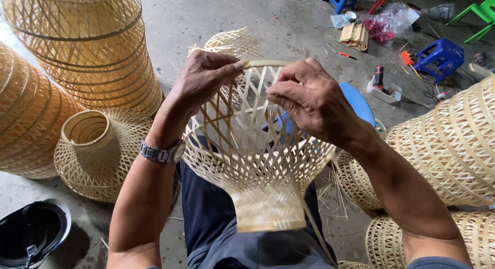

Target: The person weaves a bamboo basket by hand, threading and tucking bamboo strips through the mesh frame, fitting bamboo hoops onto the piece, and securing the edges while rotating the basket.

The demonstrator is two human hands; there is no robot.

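My left hand and right hand pinch the bamboo lampshade rim strip; neck woven, rim unfinished.

Woven baskets on concrete floor

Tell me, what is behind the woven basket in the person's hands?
Through the basket weave gaps, a round blue stool top and dark trousers show; the floor directly behind is mostly covered.
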